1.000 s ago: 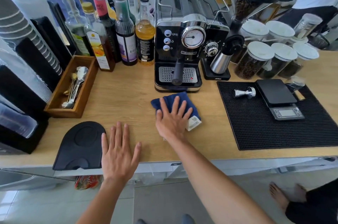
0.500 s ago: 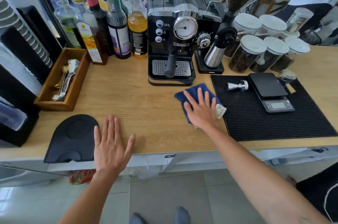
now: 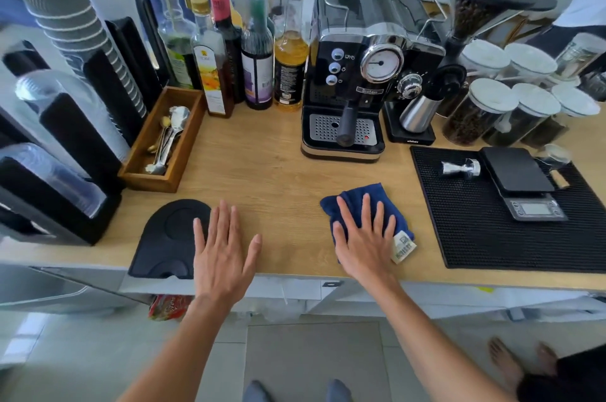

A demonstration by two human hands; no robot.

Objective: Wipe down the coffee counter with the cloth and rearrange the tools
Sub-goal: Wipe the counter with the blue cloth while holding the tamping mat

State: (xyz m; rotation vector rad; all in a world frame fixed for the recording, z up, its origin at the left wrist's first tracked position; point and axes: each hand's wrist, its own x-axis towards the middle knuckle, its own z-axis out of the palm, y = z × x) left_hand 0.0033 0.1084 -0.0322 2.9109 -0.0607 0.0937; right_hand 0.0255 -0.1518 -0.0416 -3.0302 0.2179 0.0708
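The right hand [image 3: 365, 239], fingers flat and spread on the blue cloth [image 3: 360, 204], has dragged it from beside the black mat [image 3: 511, 237] toward the bench [image 3: 278, 172] front edge, lower centre, so wiping continues, while the flat, empty left hand [image 3: 223, 250] stays put.

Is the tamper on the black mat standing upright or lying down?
Lying down: the tamper rests on its side on the black mat.

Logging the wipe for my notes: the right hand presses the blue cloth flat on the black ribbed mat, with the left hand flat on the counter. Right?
Not quite. The head view shows the right hand pressing the blue cloth on the bare wooden counter, left of the black ribbed mat. The left hand is flat on the counter.
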